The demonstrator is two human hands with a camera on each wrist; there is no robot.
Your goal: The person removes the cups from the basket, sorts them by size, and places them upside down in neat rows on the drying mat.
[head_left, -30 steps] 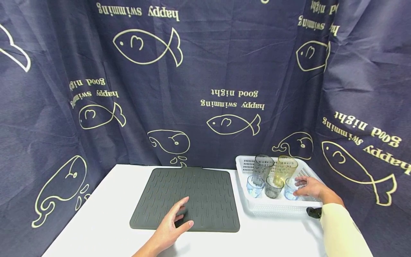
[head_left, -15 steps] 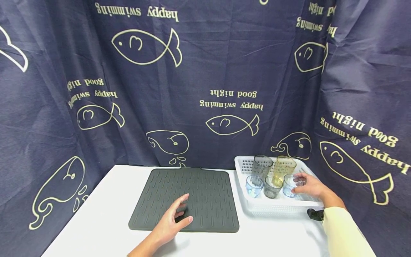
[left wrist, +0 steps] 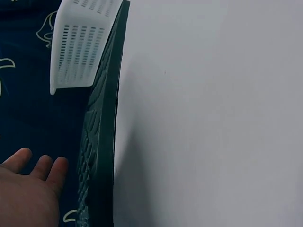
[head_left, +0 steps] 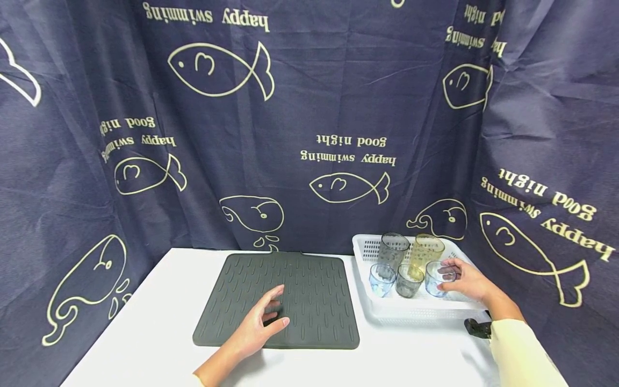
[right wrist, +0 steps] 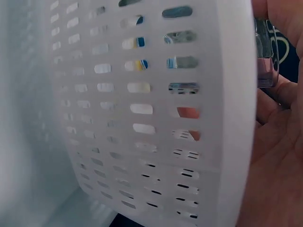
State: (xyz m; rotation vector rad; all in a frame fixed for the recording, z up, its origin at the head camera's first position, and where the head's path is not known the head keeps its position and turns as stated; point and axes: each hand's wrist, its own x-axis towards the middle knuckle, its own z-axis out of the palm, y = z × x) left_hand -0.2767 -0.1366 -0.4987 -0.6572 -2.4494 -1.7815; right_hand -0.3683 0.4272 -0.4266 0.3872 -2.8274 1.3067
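Head view bright, left wrist dimmer; shadows soft.

So the bench has a mat, basket at the mat's 3 o'clock, curtain behind at 12. Five glasses sit in the basket, two toward 12, three along the 6 side. Right hand is on the 4 o'clock one, left hand over the mat around 7.

Right wrist view: basket cut off by edge, hiding most of glass.
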